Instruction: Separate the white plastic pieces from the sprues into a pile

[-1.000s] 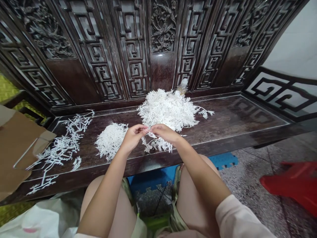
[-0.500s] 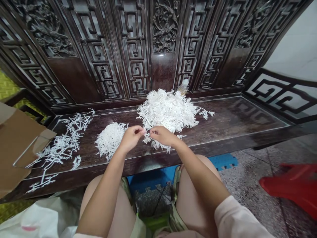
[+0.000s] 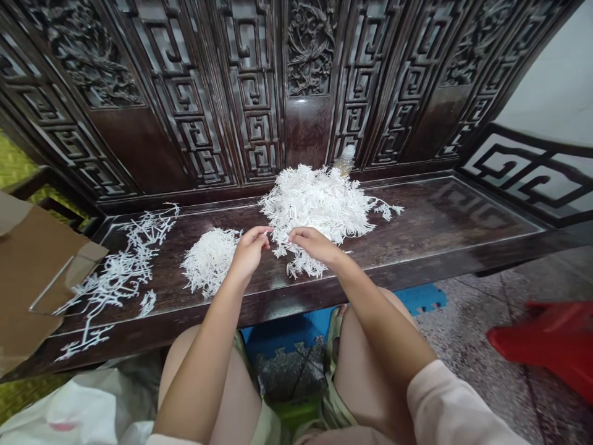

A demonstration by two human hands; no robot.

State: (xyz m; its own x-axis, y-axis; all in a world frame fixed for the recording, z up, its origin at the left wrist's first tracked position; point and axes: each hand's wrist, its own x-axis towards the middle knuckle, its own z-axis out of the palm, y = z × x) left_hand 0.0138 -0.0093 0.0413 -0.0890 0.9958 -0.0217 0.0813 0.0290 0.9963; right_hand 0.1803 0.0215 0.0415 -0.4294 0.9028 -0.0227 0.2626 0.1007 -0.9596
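Note:
My left hand and my right hand are closed in pinches above the dark wooden bench. Between them they hold a white plastic branched piece that hangs down below my right hand. Just behind lies the big heap of white branched pieces. A smaller white pile sits left of my left hand. Bare white stems are spread over the left part of the bench.
A carved dark wooden backrest rises behind the bench. A small clear bottle stands behind the big heap. A cardboard box is at far left, a white plastic bag below it, a red stool at right.
Both hands have moved a little up and away from me toward the big heap, and the gap between the fingertips has widened slightly while they keep the white piece.

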